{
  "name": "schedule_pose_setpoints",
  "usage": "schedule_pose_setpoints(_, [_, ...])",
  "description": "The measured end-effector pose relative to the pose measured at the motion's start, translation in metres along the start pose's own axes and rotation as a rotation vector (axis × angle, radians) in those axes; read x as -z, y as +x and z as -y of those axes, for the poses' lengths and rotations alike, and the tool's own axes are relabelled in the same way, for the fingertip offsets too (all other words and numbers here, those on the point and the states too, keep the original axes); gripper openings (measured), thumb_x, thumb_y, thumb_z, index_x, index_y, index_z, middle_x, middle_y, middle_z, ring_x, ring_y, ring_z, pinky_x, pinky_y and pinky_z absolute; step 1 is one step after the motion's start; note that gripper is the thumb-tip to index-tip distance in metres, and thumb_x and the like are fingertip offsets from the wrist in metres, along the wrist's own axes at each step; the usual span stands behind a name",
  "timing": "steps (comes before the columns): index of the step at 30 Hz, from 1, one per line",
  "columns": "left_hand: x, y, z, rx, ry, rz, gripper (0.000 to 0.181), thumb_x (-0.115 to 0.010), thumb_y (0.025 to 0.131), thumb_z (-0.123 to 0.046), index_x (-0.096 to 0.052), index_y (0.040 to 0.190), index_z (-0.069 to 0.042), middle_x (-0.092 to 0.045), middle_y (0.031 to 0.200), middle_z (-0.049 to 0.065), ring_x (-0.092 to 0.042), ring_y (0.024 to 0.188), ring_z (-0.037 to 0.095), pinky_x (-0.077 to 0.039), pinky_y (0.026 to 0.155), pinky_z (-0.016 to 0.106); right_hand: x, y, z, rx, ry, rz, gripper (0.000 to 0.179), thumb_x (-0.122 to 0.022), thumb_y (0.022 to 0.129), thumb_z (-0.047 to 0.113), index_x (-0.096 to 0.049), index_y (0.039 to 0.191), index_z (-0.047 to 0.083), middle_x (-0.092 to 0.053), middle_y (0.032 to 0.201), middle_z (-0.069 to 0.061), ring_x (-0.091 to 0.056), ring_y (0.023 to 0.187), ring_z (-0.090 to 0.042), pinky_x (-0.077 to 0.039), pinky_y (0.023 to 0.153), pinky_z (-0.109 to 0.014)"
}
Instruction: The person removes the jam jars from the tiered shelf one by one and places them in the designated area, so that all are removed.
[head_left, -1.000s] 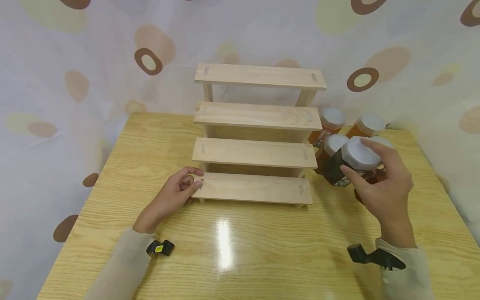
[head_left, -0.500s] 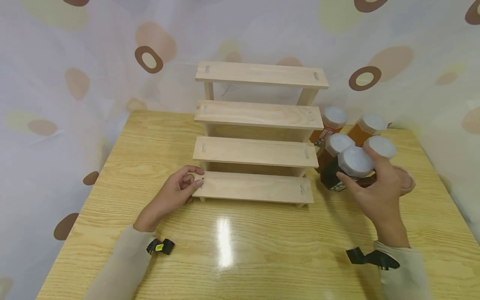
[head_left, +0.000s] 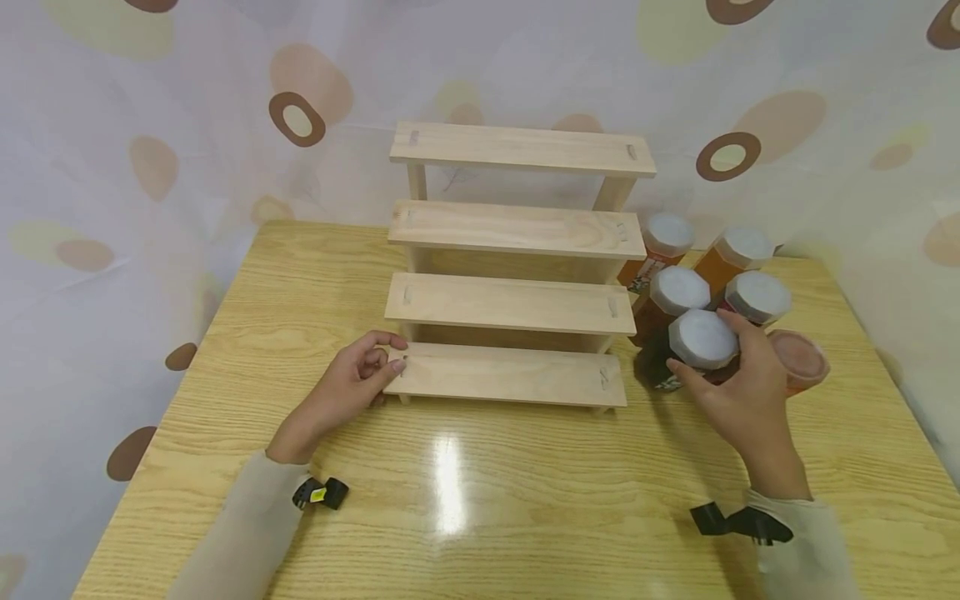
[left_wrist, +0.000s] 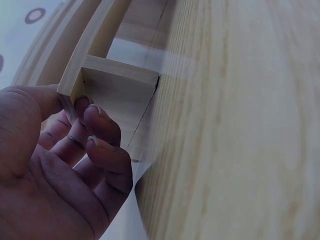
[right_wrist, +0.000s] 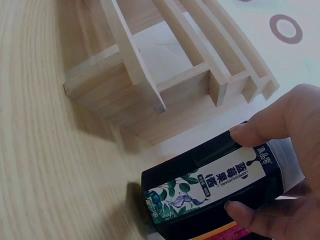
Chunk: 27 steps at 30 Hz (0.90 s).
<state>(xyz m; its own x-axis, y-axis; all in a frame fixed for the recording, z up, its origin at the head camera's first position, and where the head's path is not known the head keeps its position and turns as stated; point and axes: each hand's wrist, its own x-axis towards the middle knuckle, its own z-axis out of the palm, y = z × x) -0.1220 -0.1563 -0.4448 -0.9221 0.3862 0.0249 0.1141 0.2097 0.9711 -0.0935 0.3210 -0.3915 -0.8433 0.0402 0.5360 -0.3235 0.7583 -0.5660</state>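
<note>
A pale wooden stepped shelf (head_left: 502, 375) stands on the table. My left hand (head_left: 352, 383) pinches the left end of its lowest board; in the left wrist view the thumb is at the upper face and curled fingers (left_wrist: 102, 125) are underneath. To the right of the shelf, my right hand (head_left: 750, 408) grips a dark jam jar (head_left: 703, 340) near its white lid, thumb on one side and fingers on the other. The right wrist view shows the jar's white label (right_wrist: 215, 185) with leaves and printed characters, its base close over the table.
Behind the held jar, several amber jars with white lids (head_left: 679, 289) cluster beside the shelf's right side. A jar with a reddish top (head_left: 798, 360) is at the right of my right hand. A patterned curtain (head_left: 210, 108) hangs behind the wooden table (head_left: 555, 508).
My right hand has brought the dark jar down and toward me, uncovering the jars behind and the reddish-topped one. My left hand stays at the board's end.
</note>
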Motion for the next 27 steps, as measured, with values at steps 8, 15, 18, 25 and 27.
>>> schedule_pose_setpoints(8, [0.001, 0.0, 0.0, -0.01, 0.0, 0.01, 0.024, -0.059, 0.107, -0.009, -0.055, 0.129, 0.001, -0.047, 0.071, 0.005, -0.044, 0.054, 0.011, -0.044, 0.051, 0.025, -0.002, -0.006, -0.005, -0.019, -0.017, 0.012, 0.083, -0.093, 0.064, -0.004, -0.054, 0.136, -0.012, -0.059, 0.126, -0.033, -0.057, 0.112, -0.048, -0.034, 0.097, -0.013])
schedule_pose_setpoints(15, [0.003, -0.004, 0.001, -0.006, 0.005, 0.008, 0.024, -0.059, 0.107, -0.008, -0.055, 0.129, 0.001, -0.046, 0.07, 0.005, -0.042, 0.054, 0.01, -0.043, 0.052, 0.024, -0.004, -0.007, -0.003, -0.012, -0.016, 0.061, 0.084, -0.092, 0.066, -0.006, -0.05, 0.138, -0.012, -0.056, 0.128, -0.035, -0.055, 0.115, -0.05, -0.044, 0.099, -0.048])
schedule_pose_setpoints(18, [0.006, -0.005, 0.0, -0.001, 0.048, 0.006, 0.024, -0.06, 0.107, -0.01, -0.056, 0.129, -0.001, -0.049, 0.075, 0.007, -0.046, 0.057, 0.013, -0.045, 0.053, 0.025, -0.004, -0.005, -0.002, 0.013, -0.029, 0.108, 0.085, -0.09, 0.069, -0.007, -0.046, 0.141, -0.013, -0.053, 0.129, -0.037, -0.053, 0.113, -0.051, -0.042, 0.088, -0.062])
schedule_pose_setpoints(25, [0.017, -0.004, -0.005, -0.046, 0.234, -0.1, 0.021, -0.059, 0.108, -0.016, -0.063, 0.126, -0.005, -0.061, 0.111, 0.012, -0.06, 0.088, 0.026, -0.05, 0.069, 0.029, 0.002, 0.008, 0.004, 0.136, -0.227, -0.038, 0.059, -0.083, 0.081, 0.031, -0.065, 0.125, -0.006, -0.062, 0.12, -0.029, -0.059, 0.104, -0.048, -0.045, 0.076, -0.063])
schedule_pose_setpoints(27, [0.021, -0.003, -0.007, -0.092, 0.284, -0.189, 0.021, -0.058, 0.108, -0.015, -0.065, 0.123, -0.002, -0.063, 0.115, 0.012, -0.06, 0.095, 0.026, -0.05, 0.072, 0.028, 0.001, 0.013, 0.008, 0.176, -0.263, -0.107, 0.06, -0.076, 0.084, 0.044, -0.068, 0.119, -0.005, -0.064, 0.117, -0.028, -0.06, 0.104, -0.048, -0.045, 0.077, -0.064])
